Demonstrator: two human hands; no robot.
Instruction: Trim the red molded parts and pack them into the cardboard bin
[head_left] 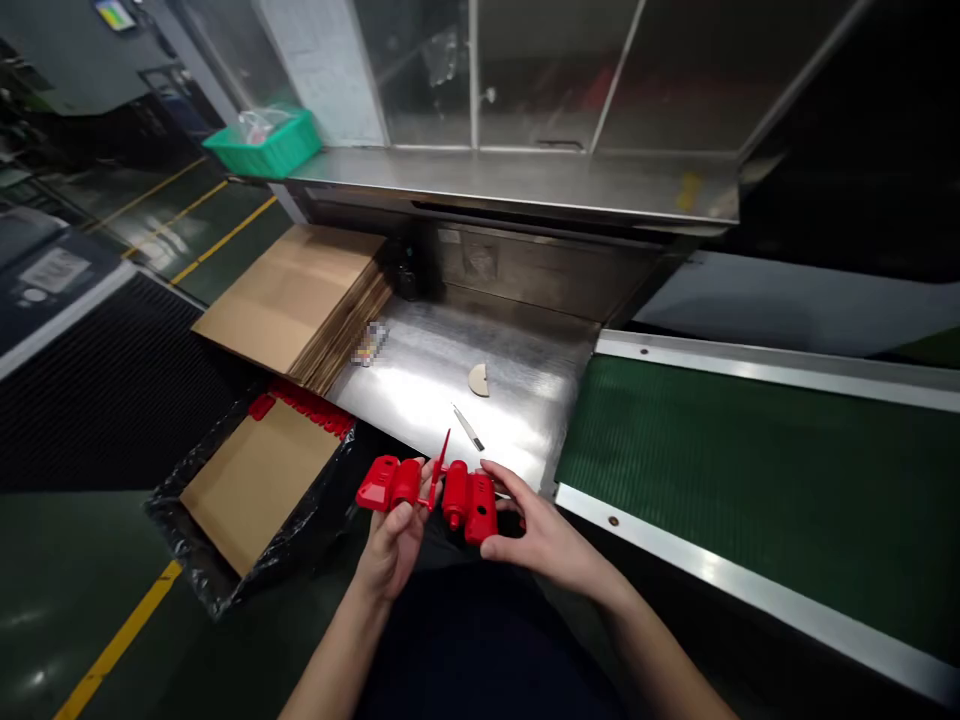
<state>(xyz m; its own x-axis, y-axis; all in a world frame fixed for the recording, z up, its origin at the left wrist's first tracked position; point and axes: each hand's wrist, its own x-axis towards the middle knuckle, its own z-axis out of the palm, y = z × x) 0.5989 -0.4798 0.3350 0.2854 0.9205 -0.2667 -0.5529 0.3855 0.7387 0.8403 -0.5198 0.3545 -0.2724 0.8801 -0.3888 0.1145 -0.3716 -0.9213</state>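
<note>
Both hands hold red molded plastic parts, joined near the middle by a thin upright red sprue (pixel 441 468). My left hand (pixel 395 548) is closed round the left red plastic part (pixel 406 484), thumb in front and fingers behind. My right hand (pixel 538 537) grips the right red plastic part (pixel 480 510) at its outer side, between thumb and fingers. Just beyond them on the metal table (pixel 420 400) lies a slim craft knife (pixel 469 428). Farther back rests a pale half-round piece (pixel 478 380). Some fingers are hidden behind the parts.
Left of the table stands a stack of flat cardboard (pixel 292 295). Below it, a box lined with black plastic (pixel 281 550) holds red parts and a cardboard sheet (pixel 259 480). To the right runs a green conveyor belt (pixel 750 480). A green bin (pixel 266 150) sits on the shelf.
</note>
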